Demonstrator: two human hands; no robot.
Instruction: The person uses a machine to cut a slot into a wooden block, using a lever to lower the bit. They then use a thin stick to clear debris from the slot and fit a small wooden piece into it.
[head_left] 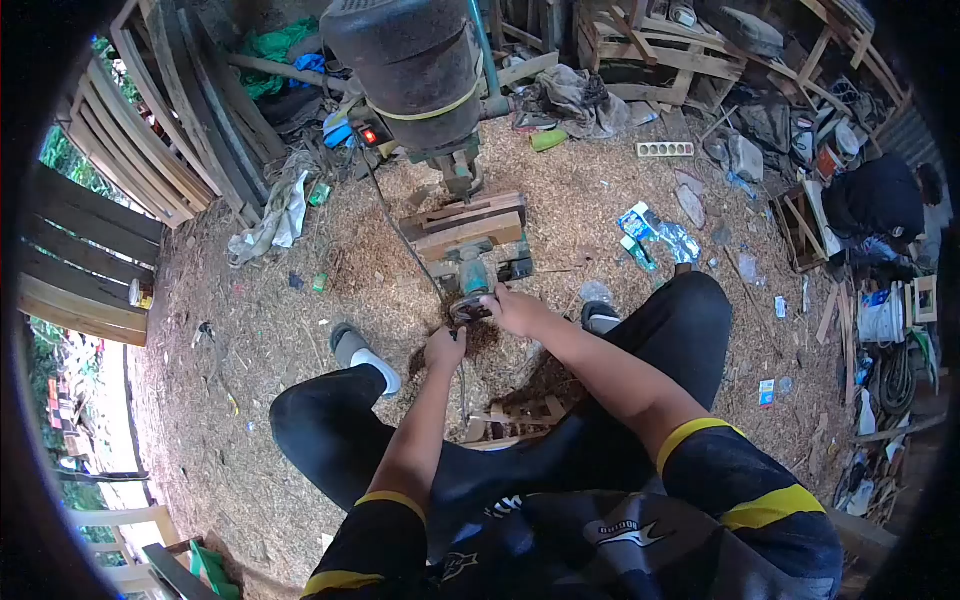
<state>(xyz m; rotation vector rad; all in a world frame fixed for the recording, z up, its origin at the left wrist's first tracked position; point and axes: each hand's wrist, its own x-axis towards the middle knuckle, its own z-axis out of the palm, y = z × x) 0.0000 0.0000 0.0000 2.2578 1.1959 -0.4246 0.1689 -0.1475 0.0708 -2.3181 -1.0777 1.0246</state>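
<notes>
A dark round handwheel (466, 309) sits at the near end of a machine vise, between my knees. My right hand (514, 312) is closed on the wheel's right side. Just below the rim, my left hand (444, 349) is curled closed at the wheel's lower left; its exact finger contact is small and partly hidden. Beyond the wheel lies the greenish vise body (473, 274). Wooden pieces (470, 233) lie side by side across the vise jaws. Above them hangs the drill machine's dark motor head (415, 75), its chuck (460, 178) pointing down at the wood.
A black cable (390, 215) runs from a red-lit switch (370, 136) down past the vise. Wood shavings and plastic litter (655, 237) cover the floor. Planks (190, 110) lean at the left. At the right, another person (880, 200) bends near wooden frames.
</notes>
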